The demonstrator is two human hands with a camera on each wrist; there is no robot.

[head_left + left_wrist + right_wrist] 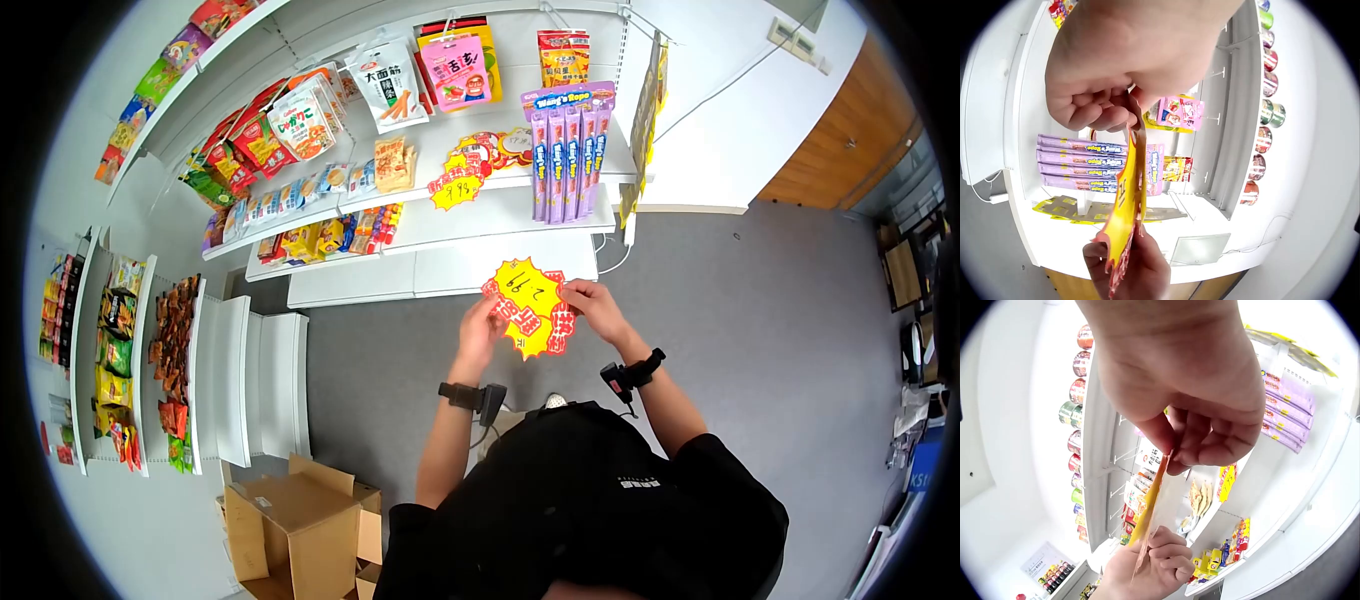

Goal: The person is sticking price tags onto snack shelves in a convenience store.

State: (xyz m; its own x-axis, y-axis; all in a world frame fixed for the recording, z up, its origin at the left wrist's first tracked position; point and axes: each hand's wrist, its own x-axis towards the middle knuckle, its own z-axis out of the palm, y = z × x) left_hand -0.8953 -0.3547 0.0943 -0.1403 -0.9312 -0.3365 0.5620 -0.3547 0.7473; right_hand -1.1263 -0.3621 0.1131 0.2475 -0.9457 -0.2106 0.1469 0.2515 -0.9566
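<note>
In the head view a few overlapping yellow-and-red price cards [527, 293] with handwritten numbers are held up between both hands. The left hand [479, 335] pinches their left edge and the right hand [600, 312] pinches the upper right edge. Seen nearly edge-on in the left wrist view, the cards [1124, 203] run from the left hand [1125, 69] above to the right hand [1138, 269] below. The right wrist view has the right hand [1188, 394] gripping one end of the cards [1150, 503] between thumb and fingers, with the left hand [1150, 565] at the other end.
White shelves [500, 215] ahead carry hanging snack bags [390, 85], purple rope-candy packs [567, 160] and more price cards [457, 185]. Lower shelves with snacks stand at the left. An open cardboard box [300, 530] is on the floor at lower left.
</note>
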